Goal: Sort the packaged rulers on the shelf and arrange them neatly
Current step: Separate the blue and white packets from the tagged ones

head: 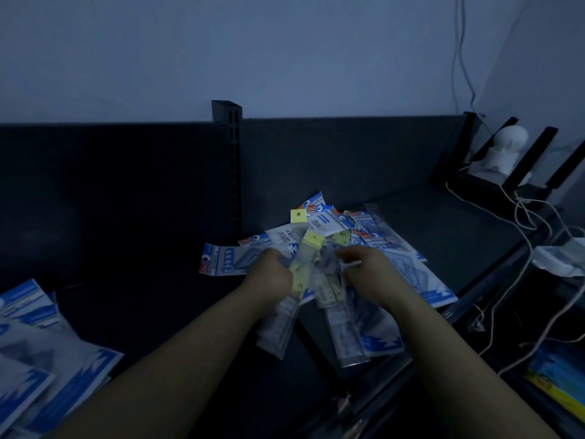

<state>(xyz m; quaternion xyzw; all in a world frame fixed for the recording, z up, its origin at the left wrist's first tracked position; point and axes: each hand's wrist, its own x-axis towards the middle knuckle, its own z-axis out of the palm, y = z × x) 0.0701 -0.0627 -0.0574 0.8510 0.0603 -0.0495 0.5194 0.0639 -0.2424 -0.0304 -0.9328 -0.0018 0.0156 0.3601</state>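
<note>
Both hands are closed on rulers, close together above the middle of the dark shelf (133, 299). Left hand (273, 275) has its fingers curled round a bundle of narrow clear ruler packets with yellow header tabs (299, 280). The bundle slants from far right to near left, and its near end hangs below the wrist. Right hand (368, 267), just beside it, has curled fingers and thumb pinching a second narrow clear ruler packet (343, 315), though blur hides the exact grip.

Under and beyond the hands lies a loose heap of blue-and-white packaged rulers (335, 221), overlapping at many angles, with one yellow tab standing up at its far side. A single blue-and-white flat pack (221, 259) lies to the left of the heap, near the left hand. A stack of larger blue-and-white packs (38, 337) sits at the near left of the shelf, well apart from both hands. White cables (522, 223) trail across the far right, below a white rounded device (509, 144).
</note>
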